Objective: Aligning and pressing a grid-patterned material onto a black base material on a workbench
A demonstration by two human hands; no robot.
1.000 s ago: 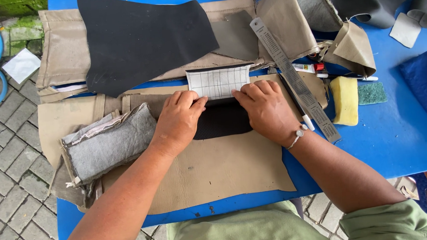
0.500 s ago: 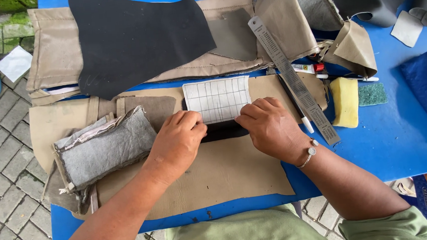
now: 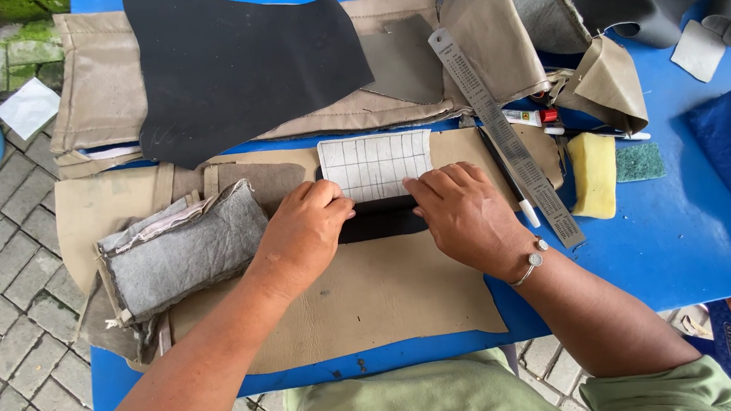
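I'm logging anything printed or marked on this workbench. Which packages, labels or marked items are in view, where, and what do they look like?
Gridded card: white rectangle with dark grid lines, under the fingertips of the left hand and right hand.
Ruler: long grey metal strip, lying diagonally right of the card.
Tube: small, white with a red end, beside the ruler.
No screens or signs.

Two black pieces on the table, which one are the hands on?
The small black strip under the gridded white card, pressed by both the left hand and right hand. The big black sheet lies untouched at the far side.
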